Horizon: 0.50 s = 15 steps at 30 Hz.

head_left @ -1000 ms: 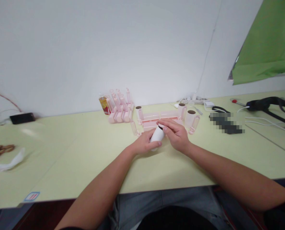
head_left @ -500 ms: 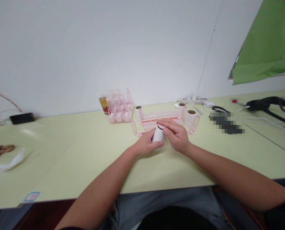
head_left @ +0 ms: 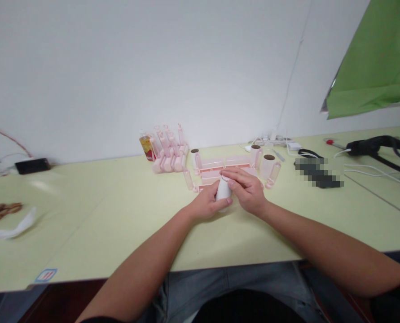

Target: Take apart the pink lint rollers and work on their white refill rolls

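Observation:
My left hand (head_left: 204, 202) is wrapped round a white lint-roller refill roll (head_left: 223, 192), held tilted just above the table. At its upper end sits a pale pink end piece (head_left: 225, 178). My right hand (head_left: 248, 190) has its fingers laid over that piece, with the thumb at its side. Behind the hands lie pink plastic roller parts (head_left: 211, 173), partly covered by my fingers. More white rolls with brown cardboard cores (head_left: 267, 169) stand to the right and behind them.
Several pink lint rollers (head_left: 168, 161) stand in a group at the back left beside a yellow and red carton (head_left: 147, 148). A black phone-like object (head_left: 33, 166) lies far left. Cables, a power strip (head_left: 274, 140) and a black strapped device (head_left: 371, 146) occupy the right side.
The dark gap between the roll and its pink end piece has narrowed to a thin line. Both hands have stayed in nearly the same place.

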Each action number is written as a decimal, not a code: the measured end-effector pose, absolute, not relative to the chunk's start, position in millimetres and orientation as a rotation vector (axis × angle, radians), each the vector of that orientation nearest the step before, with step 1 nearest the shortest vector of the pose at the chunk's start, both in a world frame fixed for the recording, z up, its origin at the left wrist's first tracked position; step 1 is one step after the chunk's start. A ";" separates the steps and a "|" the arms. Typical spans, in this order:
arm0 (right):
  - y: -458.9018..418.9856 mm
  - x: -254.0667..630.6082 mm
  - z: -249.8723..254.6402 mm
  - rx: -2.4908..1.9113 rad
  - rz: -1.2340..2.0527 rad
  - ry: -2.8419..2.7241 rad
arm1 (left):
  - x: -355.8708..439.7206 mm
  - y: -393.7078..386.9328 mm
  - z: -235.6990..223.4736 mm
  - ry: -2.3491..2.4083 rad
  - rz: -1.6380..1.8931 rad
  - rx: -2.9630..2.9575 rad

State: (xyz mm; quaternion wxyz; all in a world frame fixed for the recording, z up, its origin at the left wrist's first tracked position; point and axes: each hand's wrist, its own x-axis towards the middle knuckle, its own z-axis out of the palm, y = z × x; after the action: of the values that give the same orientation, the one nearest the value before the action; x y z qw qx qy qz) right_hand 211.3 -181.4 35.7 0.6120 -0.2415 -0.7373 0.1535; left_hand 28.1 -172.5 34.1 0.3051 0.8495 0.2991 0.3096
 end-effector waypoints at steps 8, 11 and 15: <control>-183.4 210.9 37.3 -0.574 0.344 -1.687 | 31.8 -175.3 33.9 0.793 0.875 2.271; -184.2 210.4 37.7 -0.573 0.345 -1.679 | 32.5 -176.0 33.3 0.809 0.896 2.276; -184.1 211.0 37.4 -0.569 0.324 -1.695 | 32.7 -176.4 32.5 0.823 0.902 2.289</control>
State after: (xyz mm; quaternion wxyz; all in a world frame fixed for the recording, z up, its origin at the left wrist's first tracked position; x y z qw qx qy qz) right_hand 211.0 -184.1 37.4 0.6149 -0.2471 -0.7356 0.1405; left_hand 32.7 -176.4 32.5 0.2702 0.8495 0.3053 0.3348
